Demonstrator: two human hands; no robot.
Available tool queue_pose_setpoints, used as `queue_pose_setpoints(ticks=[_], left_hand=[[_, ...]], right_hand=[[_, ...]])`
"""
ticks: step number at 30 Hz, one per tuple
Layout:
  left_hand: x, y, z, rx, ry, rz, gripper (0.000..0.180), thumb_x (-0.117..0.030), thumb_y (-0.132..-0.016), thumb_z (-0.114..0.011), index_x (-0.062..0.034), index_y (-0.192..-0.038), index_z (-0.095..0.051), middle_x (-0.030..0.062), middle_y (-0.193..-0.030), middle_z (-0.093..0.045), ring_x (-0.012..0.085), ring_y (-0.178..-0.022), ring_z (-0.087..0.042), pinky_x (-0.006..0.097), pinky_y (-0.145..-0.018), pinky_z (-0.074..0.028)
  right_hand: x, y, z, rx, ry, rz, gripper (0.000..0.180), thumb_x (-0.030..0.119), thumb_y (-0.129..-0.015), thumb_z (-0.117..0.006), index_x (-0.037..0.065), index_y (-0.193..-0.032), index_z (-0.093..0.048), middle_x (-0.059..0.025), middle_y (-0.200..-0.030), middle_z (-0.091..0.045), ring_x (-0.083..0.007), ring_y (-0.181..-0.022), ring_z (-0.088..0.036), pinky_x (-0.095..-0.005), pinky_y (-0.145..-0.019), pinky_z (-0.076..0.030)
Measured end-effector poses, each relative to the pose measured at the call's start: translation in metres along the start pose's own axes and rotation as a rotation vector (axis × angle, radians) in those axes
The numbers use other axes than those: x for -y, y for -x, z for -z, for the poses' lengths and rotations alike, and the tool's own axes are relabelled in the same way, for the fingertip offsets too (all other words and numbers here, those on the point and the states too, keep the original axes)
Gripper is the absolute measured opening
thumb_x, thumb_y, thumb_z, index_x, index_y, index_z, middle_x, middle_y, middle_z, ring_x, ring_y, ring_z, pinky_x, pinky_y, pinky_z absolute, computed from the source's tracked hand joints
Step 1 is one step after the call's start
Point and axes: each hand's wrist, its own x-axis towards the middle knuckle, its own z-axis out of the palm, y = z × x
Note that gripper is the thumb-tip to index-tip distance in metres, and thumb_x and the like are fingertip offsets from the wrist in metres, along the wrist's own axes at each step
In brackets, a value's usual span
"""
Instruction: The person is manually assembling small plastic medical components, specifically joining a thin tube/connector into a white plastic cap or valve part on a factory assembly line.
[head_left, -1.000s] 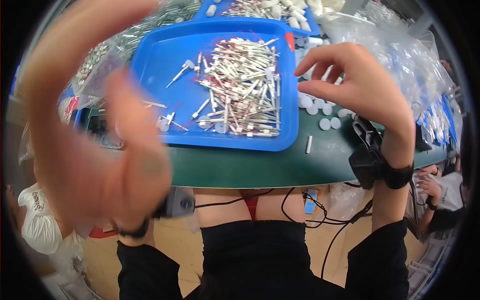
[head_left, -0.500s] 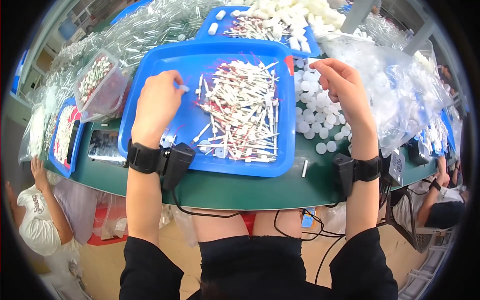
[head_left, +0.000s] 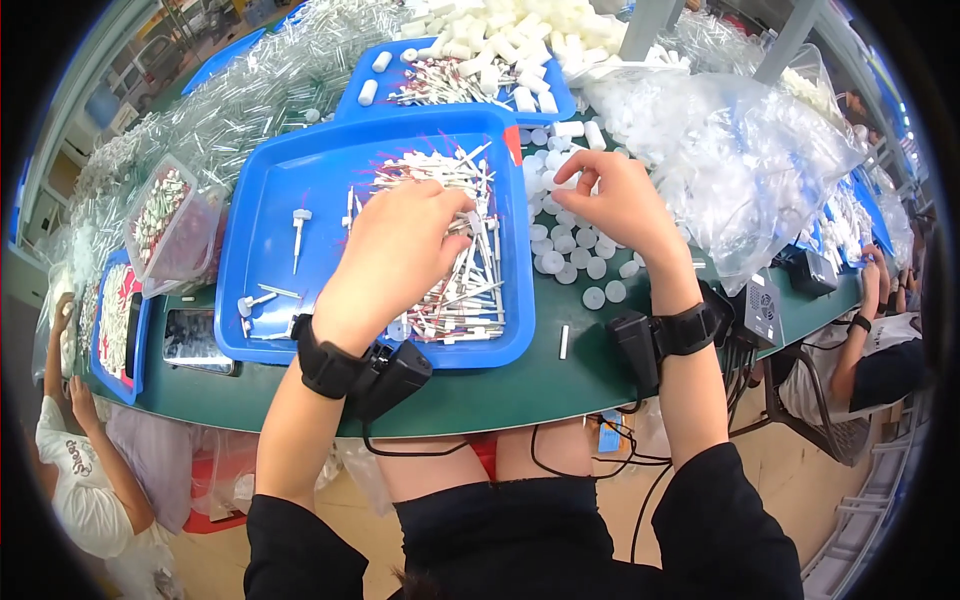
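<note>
Now the left hand [head_left: 400,250] lies palm down over the pile of sticks [head_left: 455,255] in the blue tray [head_left: 255,230], its fingers curled into the pile; half a second ago it sat at the tray's left part, away from the heap, so it has crossed to the sticks. Whether it has pinched one cannot be told, since the fingertips are hidden among the sticks. The right hand [head_left: 615,205] hovers just right of the tray, over the white caps [head_left: 570,265] scattered on the green table [head_left: 520,395], thumb and forefinger drawn near each other as if pinching; if a cap sits between them, it is too small to make out. It has moved little since the earlier view. By the look of it, both hands have come to the picking stage, one at the sticks and one at the caps. A few loose sticks with white ends lie at the tray's left part, and a second tray [head_left: 375,65] with larger white tubes stands behind it.
</note>
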Motion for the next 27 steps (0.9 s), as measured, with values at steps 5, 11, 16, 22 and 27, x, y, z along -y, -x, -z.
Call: queue_pose_setpoints(ticks=[5, 11, 16, 22, 27], left_hand=[[0.011, 0.0, -0.007, -0.051, 0.232, 0.081, 0.017, -0.007, -0.079, -0.067, -0.0027, -0.095, -0.064, 0.0113, -0.086, -0.063, 0.0263, -0.078, -0.062, 0.035, -0.071, -0.049], [0.013, 0.001, -0.006, -0.255, 0.513, 0.109, 0.016, -0.006, -0.083, -0.065, -0.0018, -0.098, -0.062, 0.0112, -0.089, -0.064, 0.0216, -0.08, -0.064, 0.033, -0.068, -0.05], [0.011, 0.006, -0.005, -0.372, 0.546, 0.176, 0.018, -0.003, -0.083, -0.065, -0.0016, -0.101, -0.061, 0.0088, -0.088, -0.067, 0.0171, -0.08, -0.066, 0.029, -0.072, -0.052], [0.0, 0.013, 0.014, -0.627, 0.235, 0.172, 0.025, 0.001, -0.083, -0.064, -0.0029, -0.108, -0.061, 0.0113, -0.086, -0.066, 0.0196, -0.074, -0.066, 0.029, -0.064, -0.051], [0.023, 0.017, 0.016, -0.644, 0.285, 0.246, 0.021, 0.006, -0.085, -0.057, -0.0018, -0.103, -0.062, 0.0124, -0.083, -0.064, 0.0204, -0.07, -0.066, 0.029, -0.06, -0.051]], right_hand=[[0.0, -0.001, -0.004, -0.066, 0.069, 0.108, 0.02, 0.013, -0.073, -0.071, 0.002, -0.089, -0.067, -0.0096, -0.064, -0.059, -0.0234, -0.063, -0.057, -0.0345, -0.063, -0.046], [-0.008, -0.006, -0.007, -0.145, 0.153, 0.218, 0.016, 0.011, -0.073, -0.071, 0.001, -0.084, -0.065, -0.0118, -0.075, -0.058, -0.0273, -0.073, -0.057, -0.0359, -0.068, -0.045], [-0.006, 0.0, -0.01, -0.188, 0.129, 0.238, 0.018, 0.01, -0.078, -0.069, -0.003, -0.08, -0.056, -0.0176, -0.077, -0.06, -0.0352, -0.072, -0.059, -0.0414, -0.066, -0.046], [0.002, 0.006, -0.007, -0.243, -0.063, 0.102, 0.018, 0.009, -0.085, -0.065, -0.001, -0.087, -0.05, -0.0153, -0.073, -0.062, -0.031, -0.064, -0.061, -0.0363, -0.057, -0.046], [-0.004, -0.006, -0.019, -0.3, -0.052, 0.248, 0.018, 0.008, -0.085, -0.064, 0.0, -0.096, -0.051, -0.0153, -0.084, -0.065, -0.0281, -0.066, -0.063, -0.0332, -0.059, -0.048]])
